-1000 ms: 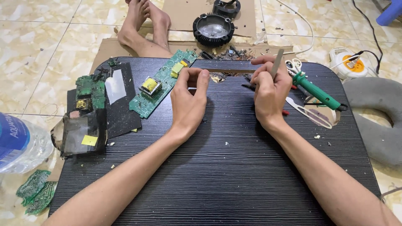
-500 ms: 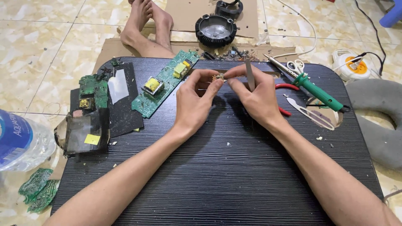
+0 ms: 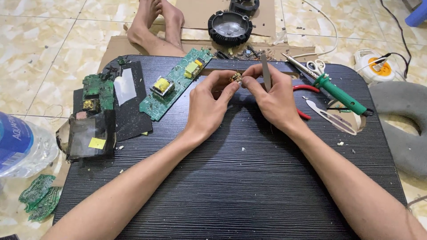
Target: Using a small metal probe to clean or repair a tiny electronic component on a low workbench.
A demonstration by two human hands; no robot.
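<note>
We see our two bare forearms, no sleeves, watch or rings on the left hand or right hand; far off, our bare feet.

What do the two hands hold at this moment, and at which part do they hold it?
Both the left hand and the right hand pinch a small yellowish component between their fingertips, at its sides. The right hand also holds a thin grey tool upright, by its lower part.

I see a small brownish-yellow electronic component pinched above the black ribbed desk, and a flat grey metal strip standing upright just right of it.
</note>
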